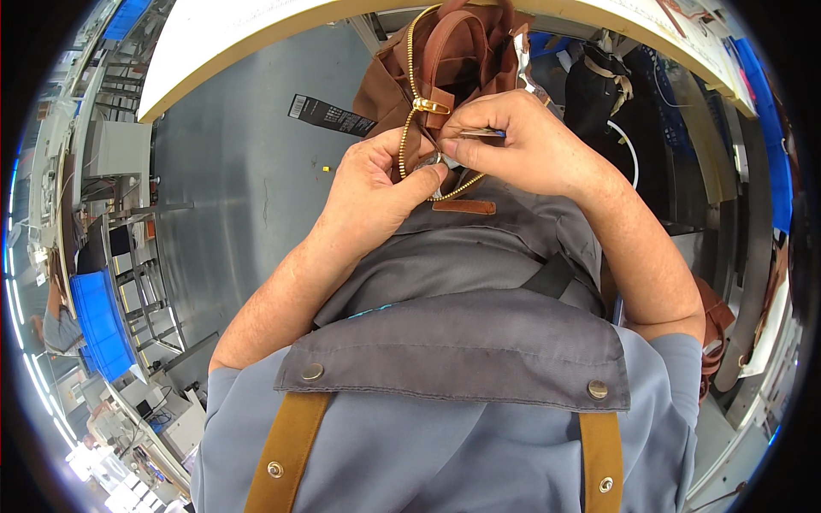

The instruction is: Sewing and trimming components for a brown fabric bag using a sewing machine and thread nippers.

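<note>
A brown bag [382, 92] with a gold-toothed zipper [404, 77] and brown handles lies in front of me, its mouth unzipped. My left hand [374, 175] grips the zipper edge, with the thumb on the outer side. Close beside it, my right hand [522, 141] is closed in a pinch at the opening. A thin tool with a bluish end [485, 132] shows between its fingers; its kind is unclear. Something shiny and clear [434, 164] sits by the fingertips, partly hidden. The gold zipper slider [430, 106] lies just above the hands. A black tag [331, 114] sticks out leftward.
A white tabletop with a pale wooden edge [256, 53] curves across the far side. My dark grey apron [453, 342] lies under the bag. Blue bins [103, 323] and metal racks stand at the left. A black bag [596, 94] is at the right, under the table.
</note>
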### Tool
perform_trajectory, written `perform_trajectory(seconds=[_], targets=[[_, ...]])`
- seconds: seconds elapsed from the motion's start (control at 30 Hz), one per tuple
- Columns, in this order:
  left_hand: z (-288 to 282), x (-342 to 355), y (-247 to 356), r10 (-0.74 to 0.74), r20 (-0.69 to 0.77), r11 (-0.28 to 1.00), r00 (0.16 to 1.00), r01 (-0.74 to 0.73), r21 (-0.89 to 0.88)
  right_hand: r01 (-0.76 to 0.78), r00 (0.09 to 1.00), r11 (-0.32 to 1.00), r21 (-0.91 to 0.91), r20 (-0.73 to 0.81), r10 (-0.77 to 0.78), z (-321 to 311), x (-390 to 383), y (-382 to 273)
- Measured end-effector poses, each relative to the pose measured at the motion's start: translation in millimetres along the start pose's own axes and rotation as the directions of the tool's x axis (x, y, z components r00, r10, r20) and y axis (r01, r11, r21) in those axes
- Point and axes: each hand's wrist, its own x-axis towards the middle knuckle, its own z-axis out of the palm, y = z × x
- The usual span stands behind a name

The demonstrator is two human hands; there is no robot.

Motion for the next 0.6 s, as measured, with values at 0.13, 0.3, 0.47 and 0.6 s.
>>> perform_trajectory(seconds=[0.13,0.3,0.47,0.6], targets=[[-4,-2,2,-0.056,0.028,0.998,0.998,0.055,0.02,-0.027,0.999,0.992,0.119,0.044,0.022,2,1,2],[-2,-6,-3,-0.039,0.037,0.998,0.999,0.04,-0.041,0.016,1.0,0.997,0.076,0.024,-0.018,2,3,1],[3,-4,-12,0.051,0.016,0.992,0.999,-0.049,-0.116,-0.06,0.997,0.998,-0.038,0.04,0.061,3,1,-8],[-2,-5,-13,0.017,0.062,0.975,0.998,-0.003,-0.221,0.023,0.999,0.999,-0.039,-0.047,-0.025,4,-5,-11]])
